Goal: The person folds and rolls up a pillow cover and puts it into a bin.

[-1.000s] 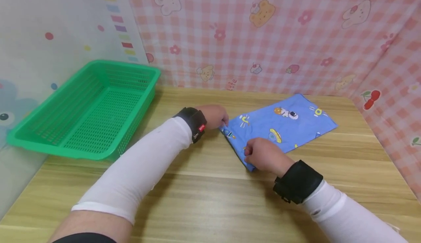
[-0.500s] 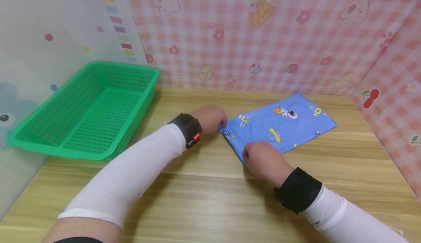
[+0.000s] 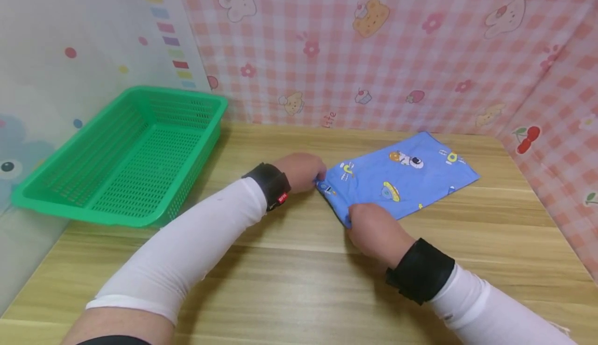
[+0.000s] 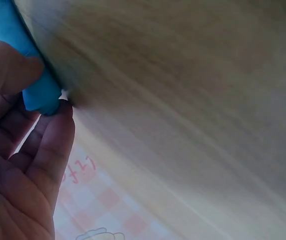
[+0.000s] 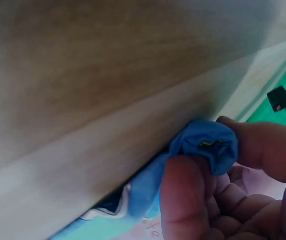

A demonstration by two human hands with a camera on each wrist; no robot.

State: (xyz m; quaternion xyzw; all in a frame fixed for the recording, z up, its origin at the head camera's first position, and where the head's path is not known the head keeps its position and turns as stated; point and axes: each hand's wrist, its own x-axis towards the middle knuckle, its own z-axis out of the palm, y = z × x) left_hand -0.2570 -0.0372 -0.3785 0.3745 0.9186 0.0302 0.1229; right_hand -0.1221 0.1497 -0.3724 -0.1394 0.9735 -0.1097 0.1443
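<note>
A blue cloth printed with astronauts and planets lies flat on the table, its left edge turned over into a narrow roll. My left hand holds the far end of that edge; in the left wrist view the blue cloth sits between thumb and fingers. At the near end, my right hand pinches the corner. Close up in the right wrist view, the rolled end of the cloth shows as a small coil between finger and thumb. The cloth's underside is hidden.
A green plastic basket with slotted walls stands at the left of the wooden table, against the white wall. A pink checked wall covering rises behind the table and along its right side.
The near left corner of the cloth, which stuck out past my right hand, is now drawn in and rolled. My right fingers have closed round it; my left hand has shifted only slightly.
</note>
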